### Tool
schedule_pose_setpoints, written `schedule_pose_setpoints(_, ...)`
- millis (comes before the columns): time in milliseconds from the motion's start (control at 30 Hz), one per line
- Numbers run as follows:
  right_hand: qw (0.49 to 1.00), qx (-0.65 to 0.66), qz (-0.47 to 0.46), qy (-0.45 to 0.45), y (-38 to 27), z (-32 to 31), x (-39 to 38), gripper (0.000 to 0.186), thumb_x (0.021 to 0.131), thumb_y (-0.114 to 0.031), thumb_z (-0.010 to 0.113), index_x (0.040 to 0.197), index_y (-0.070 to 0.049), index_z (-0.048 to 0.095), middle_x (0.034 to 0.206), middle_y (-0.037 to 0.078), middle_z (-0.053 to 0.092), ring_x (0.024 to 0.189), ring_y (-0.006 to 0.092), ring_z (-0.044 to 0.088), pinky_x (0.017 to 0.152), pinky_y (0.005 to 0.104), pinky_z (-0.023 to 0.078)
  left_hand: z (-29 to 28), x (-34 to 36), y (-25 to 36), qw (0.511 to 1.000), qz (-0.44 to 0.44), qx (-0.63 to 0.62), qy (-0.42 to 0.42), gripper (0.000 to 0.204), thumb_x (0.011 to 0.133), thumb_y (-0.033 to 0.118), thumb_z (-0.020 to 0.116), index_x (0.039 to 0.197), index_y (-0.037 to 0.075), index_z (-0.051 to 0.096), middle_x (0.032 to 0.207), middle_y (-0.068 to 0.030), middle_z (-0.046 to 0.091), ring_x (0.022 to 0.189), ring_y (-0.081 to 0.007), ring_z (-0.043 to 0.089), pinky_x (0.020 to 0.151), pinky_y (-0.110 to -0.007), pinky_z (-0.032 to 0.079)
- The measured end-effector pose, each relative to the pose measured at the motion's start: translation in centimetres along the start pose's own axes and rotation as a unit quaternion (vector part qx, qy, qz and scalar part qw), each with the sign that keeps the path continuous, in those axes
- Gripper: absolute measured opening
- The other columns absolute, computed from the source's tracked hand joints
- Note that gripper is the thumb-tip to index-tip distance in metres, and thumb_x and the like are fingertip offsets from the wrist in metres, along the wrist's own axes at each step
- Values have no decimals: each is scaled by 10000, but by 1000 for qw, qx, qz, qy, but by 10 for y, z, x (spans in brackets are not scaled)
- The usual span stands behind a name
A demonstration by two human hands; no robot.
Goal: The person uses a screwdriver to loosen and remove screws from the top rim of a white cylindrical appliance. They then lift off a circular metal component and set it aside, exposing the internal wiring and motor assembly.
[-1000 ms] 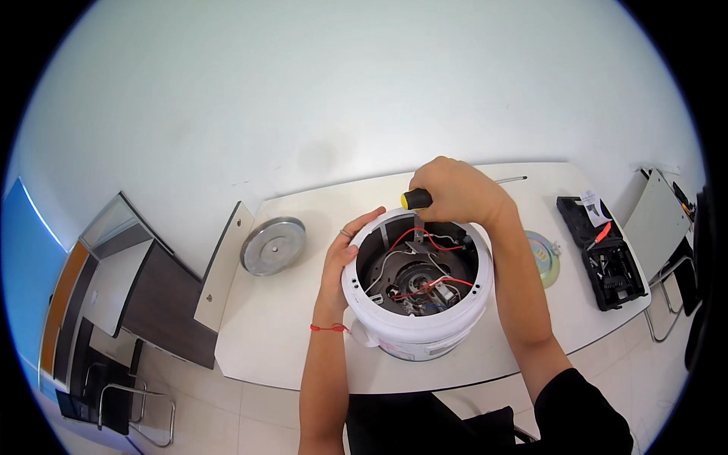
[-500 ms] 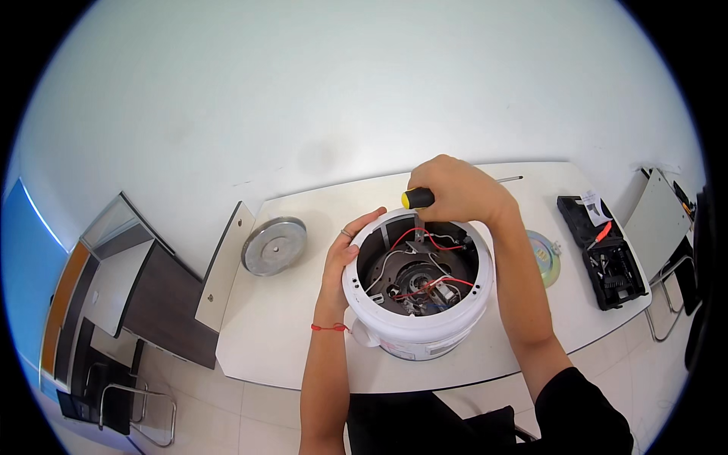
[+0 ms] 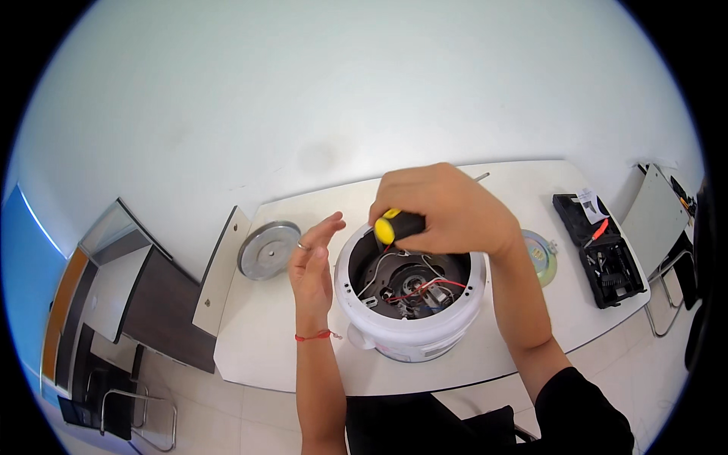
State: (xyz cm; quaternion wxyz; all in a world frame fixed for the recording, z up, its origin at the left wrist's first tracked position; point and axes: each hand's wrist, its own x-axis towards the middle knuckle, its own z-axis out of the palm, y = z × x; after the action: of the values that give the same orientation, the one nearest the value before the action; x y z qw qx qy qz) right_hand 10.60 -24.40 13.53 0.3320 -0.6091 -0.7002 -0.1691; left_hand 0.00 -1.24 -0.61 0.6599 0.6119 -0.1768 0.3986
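A white, round rice cooker body [image 3: 409, 327] stands on the table, its top uncovered. Inside its dark cavity [image 3: 394, 265] are red and pale wires and metal parts. My right hand [image 3: 451, 205] is closed around a screwdriver [image 3: 407, 224] with a black and yellow handle, over the cooker's far rim. A short bit of metal shaft shows beyond that hand, pointing away to the right. My left hand [image 3: 312, 265] is open beside the cooker's left rim, apart from it, with fingers stretched and nothing held.
A round metal lid-like disc [image 3: 269, 250] lies on the white table [image 3: 265, 334] at left. Right of the cooker is a greenish round lid [image 3: 540, 258], partly behind my right forearm. Farther right lies an open black tool case [image 3: 607, 262] with an orange-red tool [image 3: 597, 232].
My left hand has let go of the cooker's rim and moved left. My right hand has come nearer and left with the screwdriver, now covering part of the opening.
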Motion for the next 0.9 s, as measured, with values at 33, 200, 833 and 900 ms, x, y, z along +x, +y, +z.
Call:
schedule_pose_setpoints(33, 1000, -12, -13, -1, -3, 4, 0, 223, 733, -110, 775, 939, -69, 698, 909, 62, 683, 815, 297, 687, 715, 390, 558, 4, -1, 5, 1000, 9, 10, 11, 383, 1011, 303, 671, 1255, 15, 738, 1333, -182, 709, 1286, -322, 626, 1173, -456, 400)
schedule_pose_setpoints(200, 996, -56, -72, -9, -24, 9, 1, 233, 710, -113, 803, 921, -98, 705, 875, 1, 659, 713, 237, 649, 584, 349, 505, 19, -8, 34, 996, 50, 73, -15, 264, 960, 260, 767, 1072, 23, 803, 1083, -131, 778, 1220, -336, 665, 1139, -497, 434)
schedule_pose_setpoints(833, 993, -91, -71, -15, -42, 24, 7, 254, 679, -107, 814, 904, -146, 703, 810, -16, 595, 672, 195, 607, 520, 332, 448, 16, -13, 35, 998, 8, -45, -53, 79, 891, -23, 758, 968, -8, 754, 1011, -111, 757, 1109, -297, 664, 1138, -517, 433)
schedule_pose_setpoints(900, 993, -106, -17, -57, -44, 20, 7, 249, 705, -126, 828, 923, -136, 709, 825, 3, 605, 704, 220, 622, 559, 343, 474, 9, -12, 31, 999, 19, -28, -42, 69, 905, -14, 753, 969, 9, 745, 1022, -104, 754, 1101, -271, 669, 1112, -468, 461)
